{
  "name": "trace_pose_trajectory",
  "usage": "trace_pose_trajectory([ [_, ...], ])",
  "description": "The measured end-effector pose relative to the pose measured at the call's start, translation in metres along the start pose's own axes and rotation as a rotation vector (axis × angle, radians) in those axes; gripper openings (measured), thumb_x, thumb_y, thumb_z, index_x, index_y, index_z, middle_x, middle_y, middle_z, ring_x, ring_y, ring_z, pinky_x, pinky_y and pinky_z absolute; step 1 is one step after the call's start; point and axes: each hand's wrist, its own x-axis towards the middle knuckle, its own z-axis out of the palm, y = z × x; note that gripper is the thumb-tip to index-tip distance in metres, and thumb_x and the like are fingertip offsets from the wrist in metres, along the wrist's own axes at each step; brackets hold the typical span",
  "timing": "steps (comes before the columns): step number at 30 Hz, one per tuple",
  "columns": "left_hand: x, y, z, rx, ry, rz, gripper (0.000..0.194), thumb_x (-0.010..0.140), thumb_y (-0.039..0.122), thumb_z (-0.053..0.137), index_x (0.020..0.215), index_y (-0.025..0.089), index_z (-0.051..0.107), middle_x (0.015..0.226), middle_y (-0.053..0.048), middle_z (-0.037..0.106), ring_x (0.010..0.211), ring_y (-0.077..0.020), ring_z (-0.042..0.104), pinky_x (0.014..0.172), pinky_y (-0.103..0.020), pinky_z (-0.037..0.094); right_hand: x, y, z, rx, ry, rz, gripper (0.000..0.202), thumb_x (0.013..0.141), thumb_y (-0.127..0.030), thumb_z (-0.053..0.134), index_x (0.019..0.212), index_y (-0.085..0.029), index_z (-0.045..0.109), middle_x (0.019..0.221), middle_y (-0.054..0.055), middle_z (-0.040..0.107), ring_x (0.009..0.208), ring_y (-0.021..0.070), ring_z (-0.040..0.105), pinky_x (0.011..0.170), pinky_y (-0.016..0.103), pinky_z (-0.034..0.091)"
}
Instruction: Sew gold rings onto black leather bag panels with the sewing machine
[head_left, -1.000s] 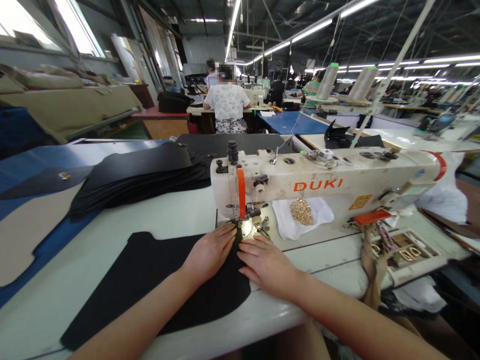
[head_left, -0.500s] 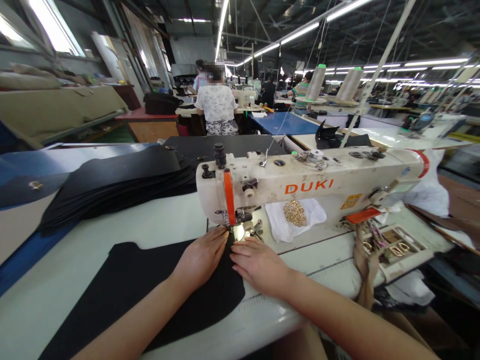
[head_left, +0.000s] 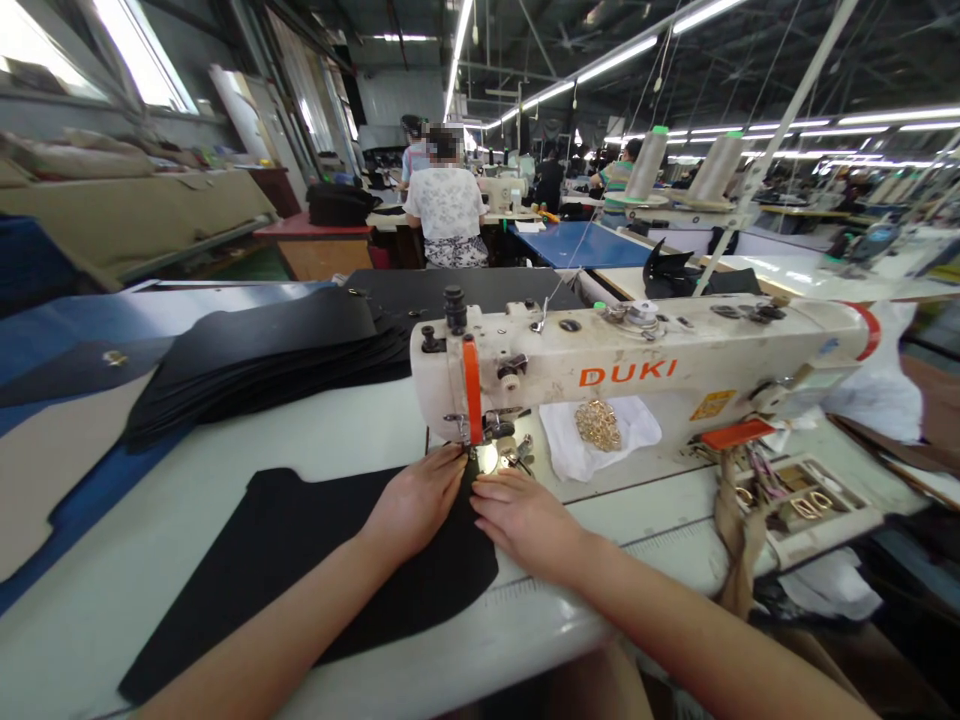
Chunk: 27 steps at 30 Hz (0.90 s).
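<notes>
A black sheet-material piece [head_left: 300, 540] lies flat on the sewing machine bed, its far edge under the needle area of the white sewing machine [head_left: 637, 370]. My left hand [head_left: 416, 505] rests on the piece left of the presser foot, fingers stretched forward and close together. Just right of the needle area, my right hand [head_left: 525, 525] lies with fingers extended, touching the piece's right edge. A small lamp lights the spot between both hands. The fingertips of the left hand partly hide beside the foot, and the needle itself is too small to make out.
Stacked black pieces [head_left: 262, 350] lie behind on the left. Gold-coloured rings [head_left: 598, 426] sit on white cloth [head_left: 559, 455] under the machine arm. At right stands a tray [head_left: 832, 535] with metal buckles. Thread cones [head_left: 649, 165] rise behind; a person [head_left: 446, 210] sits farther back.
The black piece has slid slightly forward under the machine, both hands staying on it beside the foot. The whole view has shifted a little, so the surroundings appear farther right.
</notes>
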Motion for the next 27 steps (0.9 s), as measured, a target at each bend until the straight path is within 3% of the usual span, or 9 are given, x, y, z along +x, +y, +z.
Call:
trace_pose_trajectory([
  [15, 0.001, 0.005, -0.006, -0.033, -0.031, -0.061, 0.034, 0.094, 0.021, 0.034, 0.099, 0.010, 0.066, 0.105, -0.015, 0.070, 0.099, -0.0224, 0.066, 0.090, -0.037, 0.055, -0.002, -0.005, -0.004, 0.023, -0.002, 0.023, 0.022, 0.090, -0.019, 0.051, 0.103, -0.012, 0.067, 0.111, 0.010, 0.068, 0.108, 0.0197, 0.060, 0.101, 0.034, 0.043],
  [20, -0.032, 0.023, -0.026, -0.012, -0.026, -0.068, 0.033, 0.094, 0.017, 0.034, 0.104, 0.010, 0.065, 0.110, -0.013, 0.069, 0.104, -0.0200, 0.064, 0.092, -0.034, 0.054, -0.012, -0.021, -0.006, 0.090, 0.050, -0.096, 0.024, 0.093, -0.019, 0.046, 0.101, -0.016, 0.067, 0.108, 0.006, 0.069, 0.103, 0.0172, 0.062, 0.099, 0.033, 0.044],
  [23, -0.050, 0.033, -0.037, -0.038, -0.037, -0.100, 0.030, 0.093, 0.016, 0.038, 0.107, 0.011, 0.064, 0.112, -0.012, 0.068, 0.106, -0.0200, 0.064, 0.094, -0.034, 0.053, -0.017, -0.028, -0.008, 0.120, 0.088, -0.086, 0.025, 0.093, -0.019, 0.044, 0.102, -0.017, 0.067, 0.105, 0.007, 0.070, 0.099, 0.0174, 0.062, 0.096, 0.035, 0.046],
  [27, -0.056, 0.038, -0.056, -0.081, -0.015, -0.241, 0.034, 0.093, 0.022, 0.040, 0.123, 0.013, 0.054, 0.127, -0.012, 0.060, 0.116, -0.0201, 0.057, 0.100, -0.036, 0.048, -0.020, -0.029, -0.011, 0.134, 0.098, -0.048, 0.022, 0.092, -0.018, 0.046, 0.100, -0.018, 0.067, 0.099, 0.007, 0.071, 0.096, 0.0181, 0.062, 0.093, 0.037, 0.047],
])
